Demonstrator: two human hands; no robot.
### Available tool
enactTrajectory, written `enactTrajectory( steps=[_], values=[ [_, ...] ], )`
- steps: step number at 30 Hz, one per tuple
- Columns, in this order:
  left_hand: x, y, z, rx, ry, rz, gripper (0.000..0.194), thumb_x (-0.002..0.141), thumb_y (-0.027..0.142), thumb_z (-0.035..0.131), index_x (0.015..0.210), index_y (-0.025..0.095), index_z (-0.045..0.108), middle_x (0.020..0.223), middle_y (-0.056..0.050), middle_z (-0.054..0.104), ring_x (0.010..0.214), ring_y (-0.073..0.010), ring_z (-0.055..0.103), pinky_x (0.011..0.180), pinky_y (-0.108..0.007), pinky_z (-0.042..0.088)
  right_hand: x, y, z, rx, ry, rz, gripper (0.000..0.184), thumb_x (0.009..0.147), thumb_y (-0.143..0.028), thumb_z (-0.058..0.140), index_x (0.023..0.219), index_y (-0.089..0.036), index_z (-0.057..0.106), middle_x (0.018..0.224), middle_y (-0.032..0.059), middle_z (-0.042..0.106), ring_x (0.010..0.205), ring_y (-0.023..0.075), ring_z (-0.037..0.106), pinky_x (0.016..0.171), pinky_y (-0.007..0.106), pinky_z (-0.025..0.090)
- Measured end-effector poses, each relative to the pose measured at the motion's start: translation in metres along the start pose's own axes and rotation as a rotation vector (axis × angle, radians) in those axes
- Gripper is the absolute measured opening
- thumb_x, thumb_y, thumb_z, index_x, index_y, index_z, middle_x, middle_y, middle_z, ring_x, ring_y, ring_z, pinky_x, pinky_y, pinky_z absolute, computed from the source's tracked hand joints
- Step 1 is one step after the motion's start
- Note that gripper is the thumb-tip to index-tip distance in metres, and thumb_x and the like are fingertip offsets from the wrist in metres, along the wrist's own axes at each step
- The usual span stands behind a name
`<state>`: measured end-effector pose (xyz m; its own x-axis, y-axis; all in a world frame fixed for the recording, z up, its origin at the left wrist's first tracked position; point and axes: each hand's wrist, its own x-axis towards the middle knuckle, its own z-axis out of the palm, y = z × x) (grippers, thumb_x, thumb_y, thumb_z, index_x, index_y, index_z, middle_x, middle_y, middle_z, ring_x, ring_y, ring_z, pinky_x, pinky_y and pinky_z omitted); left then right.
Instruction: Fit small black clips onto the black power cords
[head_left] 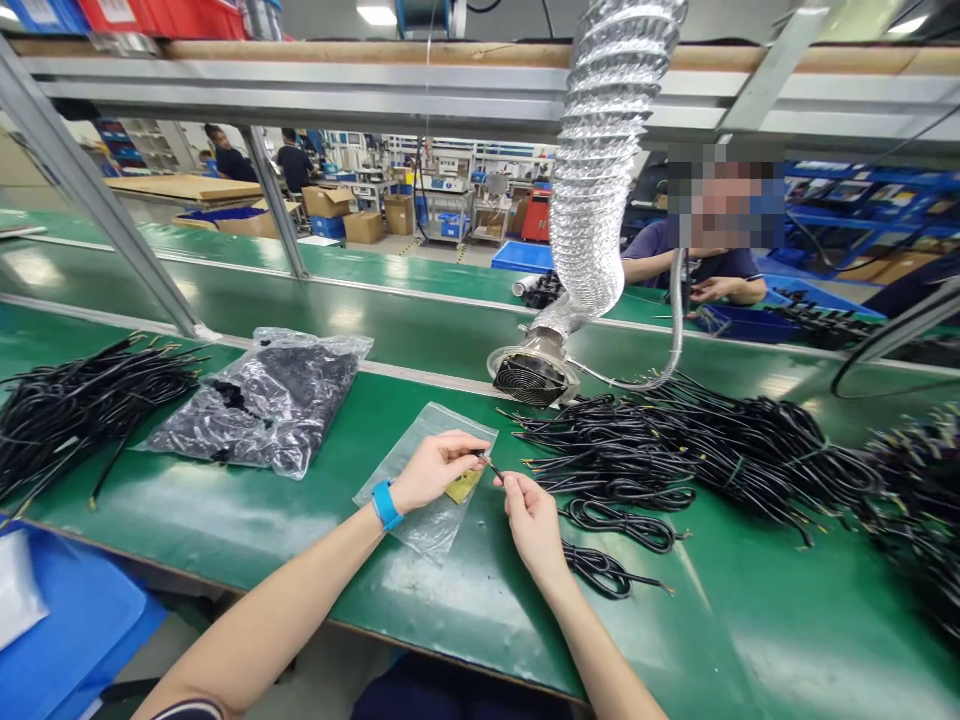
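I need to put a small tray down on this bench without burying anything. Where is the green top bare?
Bare green table lies between the bag of black parts and the near edge, left of the left hand. More lies at the near right, below the big cable heap. It is crowded around the right hand, the flat clear bag and the left cable bundle.

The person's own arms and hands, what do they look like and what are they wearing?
Both forearms are bare, with no gloves. The left hand has a bright blue band round its wrist. The right hand wears nothing visible. A dark sleeve edge shows on the left upper arm.
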<state>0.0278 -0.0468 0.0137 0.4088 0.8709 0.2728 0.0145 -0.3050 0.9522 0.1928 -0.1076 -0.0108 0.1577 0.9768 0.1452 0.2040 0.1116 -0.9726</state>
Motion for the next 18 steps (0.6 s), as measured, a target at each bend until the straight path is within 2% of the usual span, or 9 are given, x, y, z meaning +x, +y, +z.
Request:
enactTrajectory(
  steps=[4, 8, 12, 15, 18],
  values=[
    [-0.005, 0.003, -0.002, 0.33, 0.02, 0.171, 0.023, 0.089, 0.024, 0.056, 0.101, 0.021, 0.076, 0.105, -0.008, 0.072, 0.097, -0.0195, 0.067, 0.09, -0.032, 0.053, -0.004, -0.005, 0.002, -0.03, 0.03, -0.085, 0.043, 0.092, -0.051, 0.045, 0.082, -0.017, 0.069, 0.056, -0.0003, 0.054, 0.059, 0.0155, 0.053, 0.056, 0.024, 0.042],
    [-0.006, 0.001, -0.004, 0.409, 0.017, 0.191, 0.024, 0.09, 0.03, 0.056, 0.101, 0.025, 0.075, 0.106, -0.005, 0.072, 0.099, -0.0194, 0.067, 0.089, -0.03, 0.054, -0.007, -0.009, 0.003, -0.109, 0.066, -0.167, 0.029, 0.093, -0.035, 0.047, 0.087, -0.019, 0.07, 0.077, 0.0033, 0.069, 0.071, 0.0158, 0.062, 0.065, 0.024, 0.047],
    [-0.008, 0.007, -0.003, 0.302, 0.013, 0.04, 0.029, 0.085, 0.042, 0.061, 0.101, 0.023, 0.076, 0.109, -0.006, 0.071, 0.099, -0.0212, 0.068, 0.086, -0.029, 0.057, -0.012, -0.009, 0.002, -0.246, 0.142, -0.301, 0.021, 0.092, -0.026, 0.051, 0.09, -0.021, 0.071, 0.077, 0.0025, 0.068, 0.068, 0.0143, 0.061, 0.063, 0.024, 0.047],
    [-0.01, 0.015, 0.001, 0.124, -0.017, -0.134, 0.038, 0.083, 0.051, 0.062, 0.098, 0.02, 0.076, 0.114, -0.009, 0.07, 0.099, -0.023, 0.068, 0.087, -0.031, 0.057, -0.014, -0.01, 0.001, -0.371, 0.168, -0.426, 0.02, 0.092, -0.024, 0.052, 0.092, -0.02, 0.071, 0.074, 0.0024, 0.066, 0.064, 0.014, 0.058, 0.062, 0.024, 0.045],
    [-0.01, 0.019, 0.004, -0.067, -0.034, -0.284, 0.041, 0.076, 0.052, 0.07, 0.097, 0.018, 0.076, 0.115, -0.01, 0.069, 0.098, -0.0235, 0.069, 0.089, -0.033, 0.057, -0.015, -0.01, 0.0, -0.434, 0.171, -0.512, 0.02, 0.094, -0.023, 0.051, 0.097, -0.02, 0.07, 0.076, 0.0035, 0.066, 0.066, 0.0146, 0.059, 0.063, 0.025, 0.046]
  ],
)
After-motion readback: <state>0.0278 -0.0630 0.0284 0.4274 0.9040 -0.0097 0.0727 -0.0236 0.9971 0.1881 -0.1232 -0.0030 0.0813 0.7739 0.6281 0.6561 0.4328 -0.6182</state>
